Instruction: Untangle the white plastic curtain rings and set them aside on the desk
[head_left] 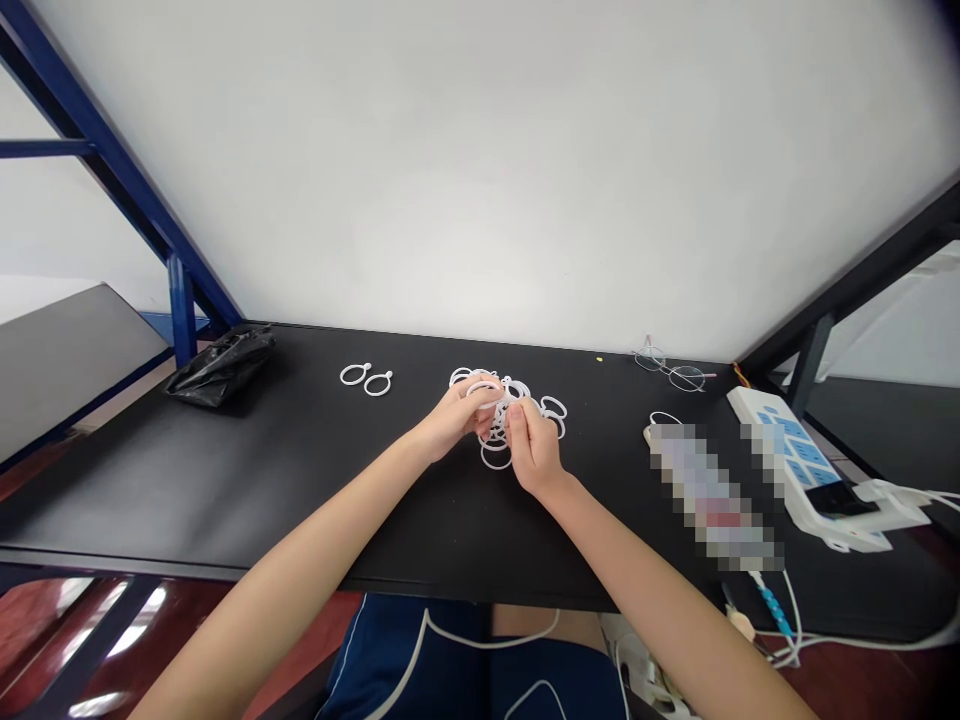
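Over the middle of the black table, my left hand (456,412) pinches a white ring (484,388) that looks like a curtain ring with a small eyelet. My right hand (534,447) is closed close beside it, thumb and fingers pressed together at the ring's small end. Whether the right fingers grip that ring or another small part is hidden. Beneath and around both hands lies a loose pile of white rings (496,456), partly covered by the fingers. Two more white rings (378,384) rest apart from the pile, to the left.
A black plastic bag (223,366) lies at the table's (315,470) back left. On the right are wire-rimmed glasses (670,370), a blurred phone (712,495) on a cable, and a white power strip (806,465). A white wall and blue metal frame (180,310) bound the back.
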